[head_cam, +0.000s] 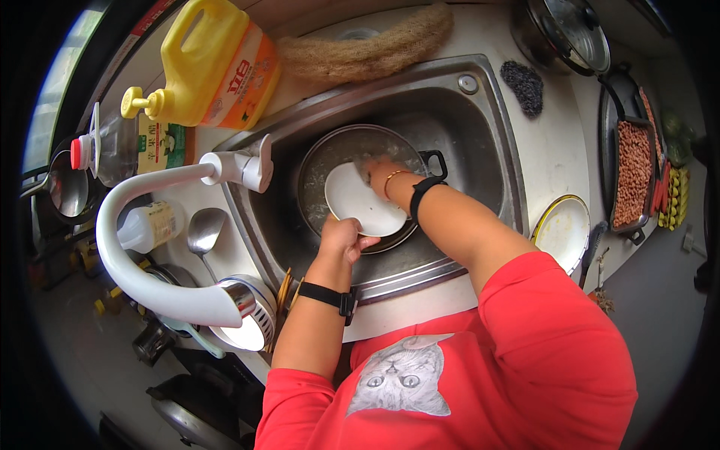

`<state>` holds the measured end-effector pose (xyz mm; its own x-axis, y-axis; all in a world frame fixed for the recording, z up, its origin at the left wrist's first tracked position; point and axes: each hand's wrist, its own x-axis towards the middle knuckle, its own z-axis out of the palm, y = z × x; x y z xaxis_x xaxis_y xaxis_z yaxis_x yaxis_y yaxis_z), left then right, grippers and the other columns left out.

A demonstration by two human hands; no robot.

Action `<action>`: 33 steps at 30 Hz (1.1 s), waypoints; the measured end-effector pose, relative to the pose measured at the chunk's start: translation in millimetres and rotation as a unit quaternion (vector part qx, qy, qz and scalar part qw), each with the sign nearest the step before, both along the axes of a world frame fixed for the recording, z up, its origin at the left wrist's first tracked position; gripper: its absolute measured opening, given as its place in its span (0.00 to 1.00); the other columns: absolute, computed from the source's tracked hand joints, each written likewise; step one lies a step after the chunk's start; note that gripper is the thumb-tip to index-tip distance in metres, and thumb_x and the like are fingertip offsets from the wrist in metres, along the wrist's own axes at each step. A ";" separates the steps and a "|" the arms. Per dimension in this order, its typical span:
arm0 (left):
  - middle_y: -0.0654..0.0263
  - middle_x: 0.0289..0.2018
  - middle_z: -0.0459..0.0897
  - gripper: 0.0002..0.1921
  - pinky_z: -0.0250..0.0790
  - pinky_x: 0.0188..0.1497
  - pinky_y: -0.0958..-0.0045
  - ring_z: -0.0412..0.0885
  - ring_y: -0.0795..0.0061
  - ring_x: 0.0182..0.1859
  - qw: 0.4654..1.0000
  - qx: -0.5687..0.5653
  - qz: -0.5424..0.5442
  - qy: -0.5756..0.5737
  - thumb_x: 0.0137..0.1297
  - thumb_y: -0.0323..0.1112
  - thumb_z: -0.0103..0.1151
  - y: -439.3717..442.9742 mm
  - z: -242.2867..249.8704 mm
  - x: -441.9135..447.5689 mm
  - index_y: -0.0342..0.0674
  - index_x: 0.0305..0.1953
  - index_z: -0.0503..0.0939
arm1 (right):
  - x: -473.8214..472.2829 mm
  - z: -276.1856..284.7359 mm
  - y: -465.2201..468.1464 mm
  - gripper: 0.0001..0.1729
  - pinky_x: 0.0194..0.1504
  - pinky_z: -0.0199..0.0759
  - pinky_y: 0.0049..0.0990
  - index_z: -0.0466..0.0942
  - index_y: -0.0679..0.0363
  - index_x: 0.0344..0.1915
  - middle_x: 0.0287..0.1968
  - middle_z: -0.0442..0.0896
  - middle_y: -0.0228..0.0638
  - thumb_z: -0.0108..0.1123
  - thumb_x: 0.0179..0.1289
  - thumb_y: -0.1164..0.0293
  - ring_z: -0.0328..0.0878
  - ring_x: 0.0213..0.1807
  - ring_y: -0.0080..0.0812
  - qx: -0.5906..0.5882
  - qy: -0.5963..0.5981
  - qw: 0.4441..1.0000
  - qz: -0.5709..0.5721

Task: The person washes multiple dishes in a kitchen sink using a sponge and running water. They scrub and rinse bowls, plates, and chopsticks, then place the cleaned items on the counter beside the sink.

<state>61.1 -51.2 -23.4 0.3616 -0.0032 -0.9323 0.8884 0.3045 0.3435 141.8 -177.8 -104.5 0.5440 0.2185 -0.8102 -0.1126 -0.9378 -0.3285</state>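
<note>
A white bowl or deep plate (365, 202) is tilted over a round metal pan of water (323, 140), which sits in the stainless steel sink (484, 163). My left hand (344, 237) grips the near rim of the white dish, thumb on top. At the dish's far right side is my right hand (382, 171), wrist bent down; its fingers are blurred and partly hidden, so whether it holds anything does not show. The pan's black handle (436, 164) sticks out beyond my right wrist. Small dark specks lie on the dish.
Left of the sink a white faucet (163, 180) arches, near a slotted turner (206, 232) and a white basket (264, 315). Behind stand a yellow detergent jug (219, 67) and a loofah (371, 53). A steel wool scrubber (522, 87), lidded pot (557, 39) and enamel plate (561, 233) are at right.
</note>
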 end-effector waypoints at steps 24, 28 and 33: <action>0.52 0.52 0.75 0.25 0.79 0.25 0.61 0.82 0.54 0.43 0.980 0.192 -0.028 -0.047 0.62 0.22 0.34 16.9 -15.4 6.0 0.41 0.62 0.61 | -43.6 36.8 -32.5 0.40 0.72 0.50 0.45 0.57 0.45 0.72 0.78 0.41 0.36 0.51 0.60 0.78 0.39 0.77 0.52 0.005 -0.136 0.991 -0.007; 0.52 0.53 0.75 0.25 0.79 0.31 0.54 0.82 0.53 0.45 0.976 0.208 -0.054 -0.028 0.62 0.27 0.34 21.5 -16.2 2.5 0.42 0.63 0.59 | -39.4 17.7 -34.1 0.29 0.68 0.55 0.41 0.69 0.41 0.65 0.73 0.55 0.36 0.50 0.63 0.74 0.49 0.75 0.45 -0.082 -0.105 0.948 0.291; 0.53 0.49 0.79 0.26 0.79 0.29 0.56 0.84 0.55 0.40 0.977 0.204 -0.040 -0.052 0.60 0.24 0.34 26.2 -21.1 -2.5 0.42 0.62 0.63 | -30.5 10.8 -22.8 0.26 0.60 0.66 0.40 0.71 0.41 0.62 0.63 0.66 0.40 0.50 0.64 0.72 0.65 0.67 0.43 -0.115 -0.102 0.971 0.185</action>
